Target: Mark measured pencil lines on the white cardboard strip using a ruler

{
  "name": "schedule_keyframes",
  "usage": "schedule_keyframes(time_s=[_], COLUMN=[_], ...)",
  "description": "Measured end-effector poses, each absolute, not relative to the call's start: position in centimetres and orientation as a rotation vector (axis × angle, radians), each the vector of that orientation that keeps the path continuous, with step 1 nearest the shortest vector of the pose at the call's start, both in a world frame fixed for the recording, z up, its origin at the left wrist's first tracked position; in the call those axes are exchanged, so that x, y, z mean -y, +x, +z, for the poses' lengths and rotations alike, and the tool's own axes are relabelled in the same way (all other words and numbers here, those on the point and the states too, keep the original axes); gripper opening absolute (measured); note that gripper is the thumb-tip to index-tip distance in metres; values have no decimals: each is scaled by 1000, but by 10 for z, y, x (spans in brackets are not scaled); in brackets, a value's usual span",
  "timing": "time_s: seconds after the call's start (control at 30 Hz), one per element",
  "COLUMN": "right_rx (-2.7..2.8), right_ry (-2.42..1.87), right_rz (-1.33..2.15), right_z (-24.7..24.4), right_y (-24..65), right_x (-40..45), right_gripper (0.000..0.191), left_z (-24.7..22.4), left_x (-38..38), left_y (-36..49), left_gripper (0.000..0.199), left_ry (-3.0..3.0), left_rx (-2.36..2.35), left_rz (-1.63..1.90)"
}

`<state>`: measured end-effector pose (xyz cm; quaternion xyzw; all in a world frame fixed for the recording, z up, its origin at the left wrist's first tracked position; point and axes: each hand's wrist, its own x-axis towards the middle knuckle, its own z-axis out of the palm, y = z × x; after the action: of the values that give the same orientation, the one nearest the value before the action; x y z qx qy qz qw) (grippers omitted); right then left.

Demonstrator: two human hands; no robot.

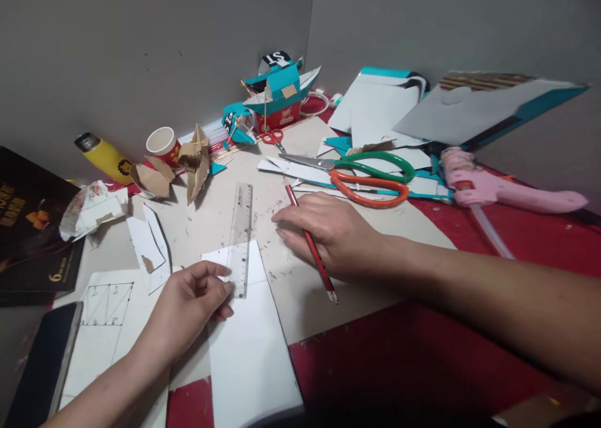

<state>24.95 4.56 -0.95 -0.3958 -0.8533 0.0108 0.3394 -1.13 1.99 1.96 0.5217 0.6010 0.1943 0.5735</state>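
Note:
My left hand [200,303] pinches the lower left edge of a clear plastic ruler [241,234] between thumb and fingers. The ruler lies partly over the top of a white card strip [251,353], which has a faint line across it near its upper end. To the right, my right hand [323,231] holds a red pencil [310,243], its tip pointing up and away and its worn end toward me. Left of my left forearm lies a sheet [101,346] with a drawn rectangle crossed by diagonal lines.
Scissors with green and orange handles [370,174] lie beyond my right hand, a pink glue gun [511,193] to the right. Cardboard boat models [282,96], a paper cup [163,143] and a yellow bottle [106,159] stand at the back. A dark phone [44,365] is at left.

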Motion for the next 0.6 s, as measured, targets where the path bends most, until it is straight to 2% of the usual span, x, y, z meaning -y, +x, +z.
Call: schedule_keyframes(time_s=[0.17,0.33,0.47,0.6], right_rx=[2280,2315,2437,2723], right_ry=[-1025,-1056,-1022,-709], right_rz=[45,104,220,432], right_z=[-12,-13,-3,7], right_y=[249,248,242,232], right_x=[-45,-45,-35,-15], right_gripper=[20,20,17,16], left_z=[24,17,12,1], left_x=[-22,-17,-10,-8], left_y=[-17,-24,-22,-20], left_gripper=[22,27,37,52], left_ry=[1547,1965,2523,2759], left_rx=[-1487,-1518,-1353,-1232], left_rz=[381,387,410,229])
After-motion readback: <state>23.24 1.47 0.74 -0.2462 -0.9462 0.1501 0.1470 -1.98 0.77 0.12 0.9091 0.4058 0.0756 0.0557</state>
